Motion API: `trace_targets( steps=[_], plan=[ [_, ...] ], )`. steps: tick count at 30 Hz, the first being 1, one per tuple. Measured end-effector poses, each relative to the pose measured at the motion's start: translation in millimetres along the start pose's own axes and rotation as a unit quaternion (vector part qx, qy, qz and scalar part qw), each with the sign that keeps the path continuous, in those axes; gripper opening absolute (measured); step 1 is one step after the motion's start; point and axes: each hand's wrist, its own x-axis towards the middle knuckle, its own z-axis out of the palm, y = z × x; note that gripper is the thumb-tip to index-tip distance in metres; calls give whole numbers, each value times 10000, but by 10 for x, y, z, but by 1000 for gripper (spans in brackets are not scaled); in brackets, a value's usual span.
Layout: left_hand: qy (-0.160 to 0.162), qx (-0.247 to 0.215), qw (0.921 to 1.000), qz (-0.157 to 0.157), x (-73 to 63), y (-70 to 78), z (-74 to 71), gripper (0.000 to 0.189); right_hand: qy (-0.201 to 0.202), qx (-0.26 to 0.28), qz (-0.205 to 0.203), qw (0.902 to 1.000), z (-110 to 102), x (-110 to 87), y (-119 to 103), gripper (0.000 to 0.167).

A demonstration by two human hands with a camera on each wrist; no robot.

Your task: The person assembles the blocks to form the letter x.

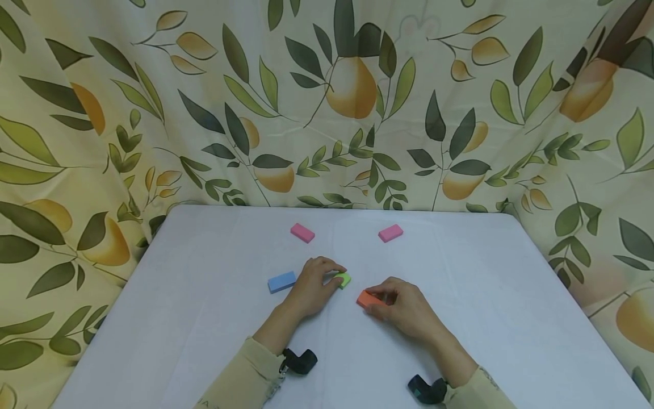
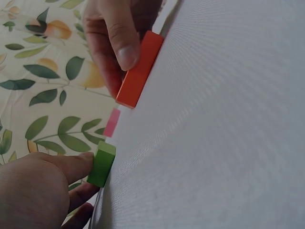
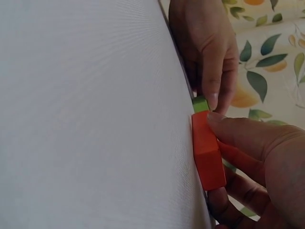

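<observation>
Near the middle of the white table, my left hand [image 1: 311,289] pinches a small green block [image 1: 344,280] between thumb and fingers. The left wrist view shows that green block [image 2: 102,164] at the thumb tip, with the other fingers partly behind it. To its right, my right hand [image 1: 410,311] grips an orange block [image 1: 368,300] by its sides; in the right wrist view the orange block [image 3: 207,148] lies between thumb and fingers. A short gap separates the two blocks in the head view. Just left of my left hand lies a blue block [image 1: 281,282].
Two pink blocks, one on the left [image 1: 302,233] and one on the right [image 1: 390,233], lie farther back on the white-covered table [image 1: 460,255]. A leaf-and-fruit patterned cloth [image 1: 327,153] hangs behind the table. Each wrist carries a black camera.
</observation>
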Motion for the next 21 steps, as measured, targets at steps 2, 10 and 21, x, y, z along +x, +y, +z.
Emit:
trace_targets(
  steps=[2,10,21],
  plan=[
    [-2,7,10000,-13,0,3,-1,24,4,-14,-22,10000,0,8,0,31],
    [0,1,10000,5,5,8,-1,24,-4,-19,-10,10000,-4,32,-14,30],
    [-49,-1,10000,29,5,10,-17,24,5,16,-66,10000,17,68,-23,31]
  ],
)
